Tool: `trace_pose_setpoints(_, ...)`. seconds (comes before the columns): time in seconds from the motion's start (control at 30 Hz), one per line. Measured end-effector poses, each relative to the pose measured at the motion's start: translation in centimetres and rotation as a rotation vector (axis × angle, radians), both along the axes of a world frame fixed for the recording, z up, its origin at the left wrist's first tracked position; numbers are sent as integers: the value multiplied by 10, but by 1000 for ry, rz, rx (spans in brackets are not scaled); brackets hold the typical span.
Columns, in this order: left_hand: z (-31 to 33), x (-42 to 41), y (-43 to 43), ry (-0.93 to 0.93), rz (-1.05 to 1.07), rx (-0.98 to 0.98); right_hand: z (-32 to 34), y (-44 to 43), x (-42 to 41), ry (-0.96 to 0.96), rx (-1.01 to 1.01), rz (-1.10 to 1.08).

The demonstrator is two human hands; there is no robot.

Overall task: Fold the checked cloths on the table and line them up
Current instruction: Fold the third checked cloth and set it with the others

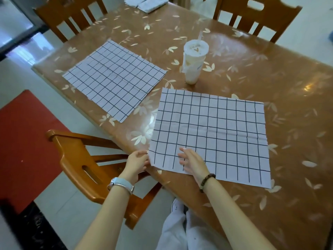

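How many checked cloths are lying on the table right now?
2 lie flat: the near cloth at the front edge and the far cloth beyond it to the left. A pale folded pile at the far edge may be more; I cannot tell.

The near cloth (209,136), white with a thin dark grid, is lying unfolded and flat at the near edge of the table (270,69), and is showing faint creases across its middle. The far cloth (115,80), of the same pattern, is also lying flat, apart to the left and turned at an angle.
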State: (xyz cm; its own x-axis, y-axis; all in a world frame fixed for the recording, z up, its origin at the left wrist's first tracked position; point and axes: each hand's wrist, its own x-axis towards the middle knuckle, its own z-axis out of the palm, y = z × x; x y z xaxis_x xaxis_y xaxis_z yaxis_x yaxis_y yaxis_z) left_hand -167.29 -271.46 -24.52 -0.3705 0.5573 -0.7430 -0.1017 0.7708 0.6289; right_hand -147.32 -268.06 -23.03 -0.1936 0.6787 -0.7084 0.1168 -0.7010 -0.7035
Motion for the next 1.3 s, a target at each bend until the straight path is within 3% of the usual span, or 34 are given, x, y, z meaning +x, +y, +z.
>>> trace_pose_setpoints(0.3,19,19,12,54,-113,78,4,1,5,11,99,27)
trace_pose_setpoints(0.57,50,43,29,-169,-285,303,12,1,22,28,303,158)
trace_pose_setpoints(0.8,77,74,40,-236,-416,395,27,4,37,-18,330,-4)
trace_pose_setpoints(0.93,76,86,49,-181,-222,423,27,0,62,36,164,-126)
trace_pose_setpoints(1.03,66,88,56,-134,-140,427,29,-4,88,10,275,-171)
trace_pose_setpoints(1.3,49,108,84,-145,-207,440,35,-21,168,-69,248,-362)
